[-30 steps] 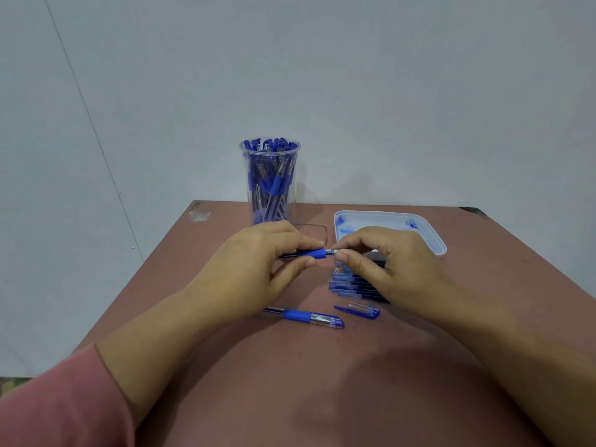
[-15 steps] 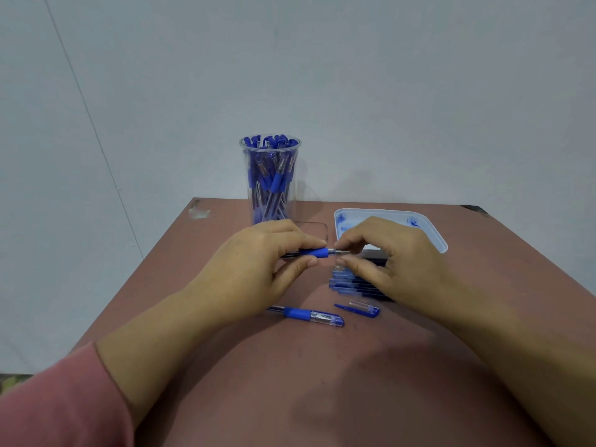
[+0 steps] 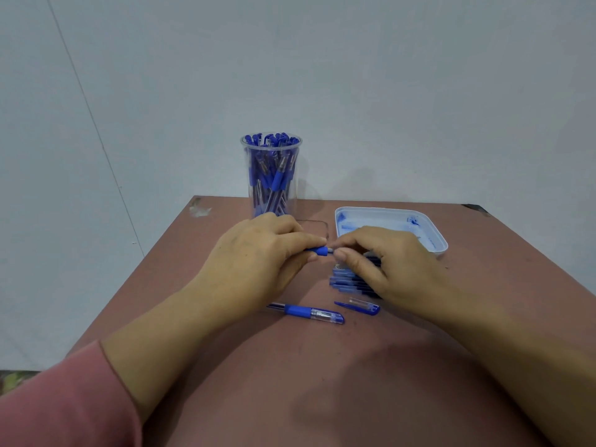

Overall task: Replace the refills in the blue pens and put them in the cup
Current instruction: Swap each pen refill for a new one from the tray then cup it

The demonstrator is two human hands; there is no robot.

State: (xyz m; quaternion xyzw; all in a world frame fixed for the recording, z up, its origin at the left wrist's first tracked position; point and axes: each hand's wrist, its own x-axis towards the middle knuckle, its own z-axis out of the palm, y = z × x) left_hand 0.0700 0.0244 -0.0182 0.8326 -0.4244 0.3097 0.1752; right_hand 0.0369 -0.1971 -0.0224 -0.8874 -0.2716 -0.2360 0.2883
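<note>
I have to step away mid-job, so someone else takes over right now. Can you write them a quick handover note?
Left hand grips the uncapped pen by its blue grip; right hand pinches its tip end, above the table.
The loose cap lies on the table near the right wrist, a capped pen beside it; a stack of pens sits partly under the right hand, before the tray.
Done: the cup at the back is packed with blue pens.
To do: finish this pen, cap it, put it in the cup; then likely the capped pen and the stack.
</note>
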